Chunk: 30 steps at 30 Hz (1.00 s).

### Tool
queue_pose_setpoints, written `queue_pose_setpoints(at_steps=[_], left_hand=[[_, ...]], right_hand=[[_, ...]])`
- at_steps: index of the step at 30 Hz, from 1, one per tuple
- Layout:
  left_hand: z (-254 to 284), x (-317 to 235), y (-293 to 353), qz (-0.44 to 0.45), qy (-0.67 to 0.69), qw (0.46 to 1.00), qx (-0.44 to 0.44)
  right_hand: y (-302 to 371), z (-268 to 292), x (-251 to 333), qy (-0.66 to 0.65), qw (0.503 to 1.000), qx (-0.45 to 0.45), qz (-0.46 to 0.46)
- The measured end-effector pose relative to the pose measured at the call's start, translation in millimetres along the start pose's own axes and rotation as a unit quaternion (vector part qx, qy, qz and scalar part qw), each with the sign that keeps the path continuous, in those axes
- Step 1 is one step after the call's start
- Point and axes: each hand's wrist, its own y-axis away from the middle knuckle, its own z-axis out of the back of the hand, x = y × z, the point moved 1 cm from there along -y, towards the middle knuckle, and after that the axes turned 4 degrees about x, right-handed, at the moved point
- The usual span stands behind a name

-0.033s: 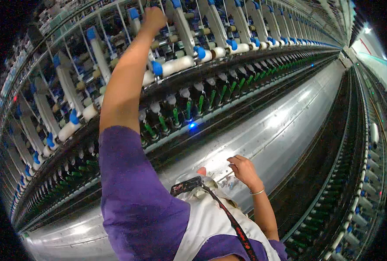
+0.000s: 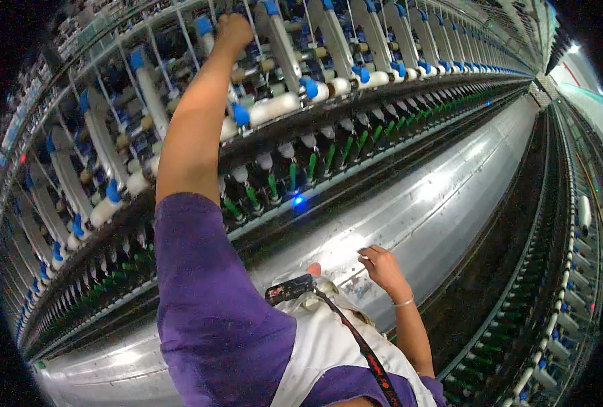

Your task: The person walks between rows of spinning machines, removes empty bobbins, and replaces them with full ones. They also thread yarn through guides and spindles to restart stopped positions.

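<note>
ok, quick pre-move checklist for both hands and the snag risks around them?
1. Left hand up among the blue-tipped grey arms: ok.
2. What the left fingers hold: cannot tell, too small and blurred.
3. Right hand away from the machine rows: ok, low in front of the body, fingers bent.
4. Lanyard clear of the machine: ok, lies over the white apron.
5. Wrists bare: not ok, a bracelet is on the right one.
6. Green bobbins stopped: cannot tell.
</note>
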Motion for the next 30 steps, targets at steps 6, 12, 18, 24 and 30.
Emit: queue_pose_setpoints(at_steps=[6,12,18,24,30], left_hand=[[-58,30,-56,-0.035,-0.009,0.999,0.018],[-32,18,-28,0.021,-0.008,1.0,0.004],[-38,17,-31,0.053,-0.048,0.997,0.034],[-52,46,-37,-0.031,-0.018,0.999,-0.014],[-49,56,-33,-0.094,-0.039,0.995,-0.007]], right_hand=[[-17,-2,-82,-0.093,0.989,0.018,-0.117],[-216,84,-3,-0.117,0.958,-0.171,0.199],[-408,126,136,0.311,0.838,-0.101,0.437],[-438,64,164,0.435,0.818,-0.035,0.375],[-462,31,166,0.477,0.801,0.016,0.361]])
